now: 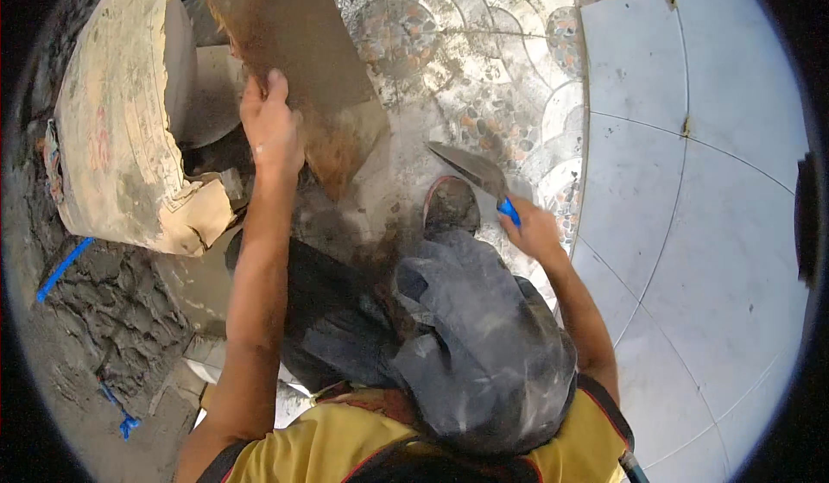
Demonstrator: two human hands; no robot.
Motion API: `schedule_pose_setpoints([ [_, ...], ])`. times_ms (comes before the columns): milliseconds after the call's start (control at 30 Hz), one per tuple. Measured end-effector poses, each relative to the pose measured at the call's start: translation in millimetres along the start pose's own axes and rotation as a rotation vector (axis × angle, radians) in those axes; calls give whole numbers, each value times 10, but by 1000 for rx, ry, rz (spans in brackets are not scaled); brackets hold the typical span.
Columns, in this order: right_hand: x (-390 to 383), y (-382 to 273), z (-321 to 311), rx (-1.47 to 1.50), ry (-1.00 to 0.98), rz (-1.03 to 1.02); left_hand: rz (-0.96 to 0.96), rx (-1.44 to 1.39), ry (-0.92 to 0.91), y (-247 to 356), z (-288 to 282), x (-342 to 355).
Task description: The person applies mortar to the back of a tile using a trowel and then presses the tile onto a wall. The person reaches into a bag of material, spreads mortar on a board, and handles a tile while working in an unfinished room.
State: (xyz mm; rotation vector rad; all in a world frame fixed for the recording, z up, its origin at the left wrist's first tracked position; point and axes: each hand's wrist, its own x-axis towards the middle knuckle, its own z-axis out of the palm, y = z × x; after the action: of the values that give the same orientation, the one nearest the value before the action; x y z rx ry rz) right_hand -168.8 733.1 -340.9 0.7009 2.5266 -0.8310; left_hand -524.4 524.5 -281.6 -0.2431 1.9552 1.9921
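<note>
My left hand (272, 127) is closed on the near left edge of a brown flat board (302, 38), thumb on top; the board looks like worn cardboard or thin wood and tilts over the floor. In my right hand (534, 228) is a pointed trowel (473, 168), gripped by its blue handle, its grey blade directed up and left over the patterned floor. Nothing touches the blade. Left of my left hand stands a torn, pale paper sack (117, 120), with a rounded grey surface showing beside its ragged edge.
Wet grey mortar (112, 310) spreads along the left, with a blue strip (65, 269) lying on it. Pebble-patterned tiles (492, 125) cover the middle floor. Large pale tiles (691, 215) run along the right. My shoe (452, 204) rests near the trowel.
</note>
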Motion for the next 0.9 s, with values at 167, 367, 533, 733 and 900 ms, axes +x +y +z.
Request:
schedule_pose_setpoints([
  [167,1417,-125,-208,-56,144,-132,68,97,-146,-193,-122,40],
  [367,1944,-163,-606,-39,294,-139,-205,16,-102,-634,-288,232],
  [533,2138,74,-1000,179,336,400,-189,-112,-144,-1073,-325,376],
  [733,2267,-734,-63,16,323,126,-29,227,-14,-1079,-53,376],
  [900,2250,-1139,-223,25,122,-9,-137,172,-12,-939,76,322],
])
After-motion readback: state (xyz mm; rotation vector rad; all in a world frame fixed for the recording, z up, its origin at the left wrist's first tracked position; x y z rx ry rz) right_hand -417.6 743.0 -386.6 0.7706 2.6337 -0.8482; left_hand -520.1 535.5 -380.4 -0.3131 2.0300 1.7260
